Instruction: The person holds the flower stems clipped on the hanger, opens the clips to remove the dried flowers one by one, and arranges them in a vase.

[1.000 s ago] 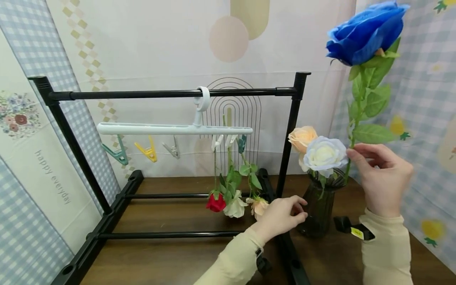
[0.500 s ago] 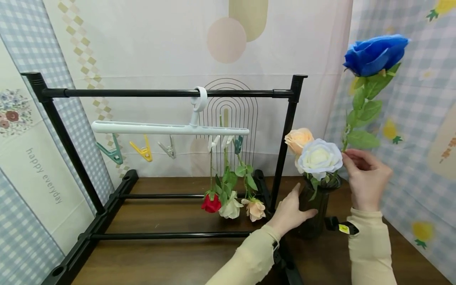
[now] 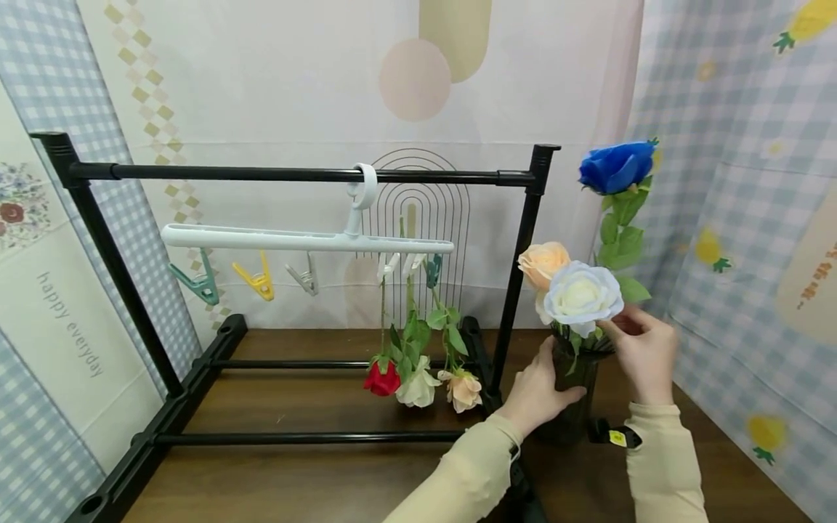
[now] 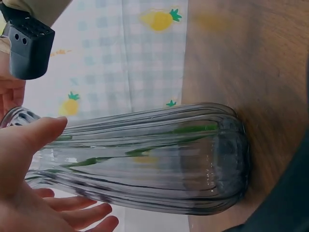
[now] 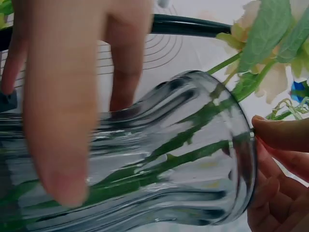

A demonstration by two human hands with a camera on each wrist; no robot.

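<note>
My right hand (image 3: 644, 352) pinches the stem of a blue rose (image 3: 617, 167) at the mouth of a dark, ribbed glass vase (image 3: 578, 374). The blue flower stands upright above the others. My left hand (image 3: 531, 396) holds the vase near its neck, thumb on one side and fingers on the other; the left wrist view shows the clear body of the vase (image 4: 159, 164) with green stems inside. A pale blue-white rose (image 3: 584, 294) and a peach rose (image 3: 544, 263) stand in it. The lower end of the blue rose's stem cannot be made out.
A black rack (image 3: 294, 174) bears a pale hanger (image 3: 294, 238). From its clips, a red rose (image 3: 382, 378), a white rose (image 3: 418, 385) and a peach rose (image 3: 463, 391) hang upside down. A yellow clip (image 3: 256, 277) and others hold nothing. Checked cloth (image 3: 719, 218) hangs at the right.
The blue rose has come down and left, over the vase, with my right hand. My left hand has moved from beside the vase to hold it.
</note>
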